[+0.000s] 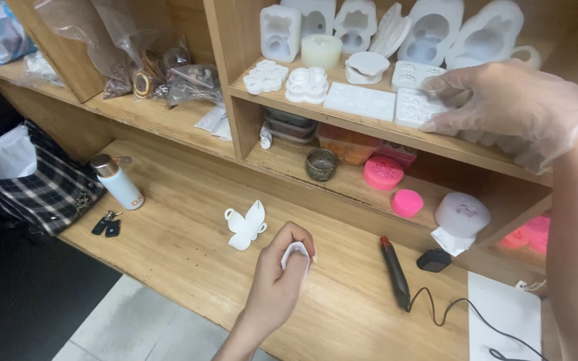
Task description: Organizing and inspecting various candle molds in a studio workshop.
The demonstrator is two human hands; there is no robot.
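My left hand (277, 284) is bare and hovers over the wooden worktop (188, 247), its fingers closed on a small white piece (295, 252). Just to its left, a white butterfly-shaped cast (245, 224) lies on the worktop. My right hand (506, 103) wears a thin clear glove and reaches onto the upper shelf (362, 124). Its fingertips pinch the right edge of a flat white mould (415, 107). More white moulds (307, 85) lie and stand along that shelf.
A black pen-shaped tool (395, 271) with a cord lies on the worktop at right, beside a white sheet (503, 314). Pink moulds (382, 173) and a small dark jar (321, 164) sit on the lower shelf. At left are a white bottle (118, 182), keys (107, 223) and a checked bag (41, 187).
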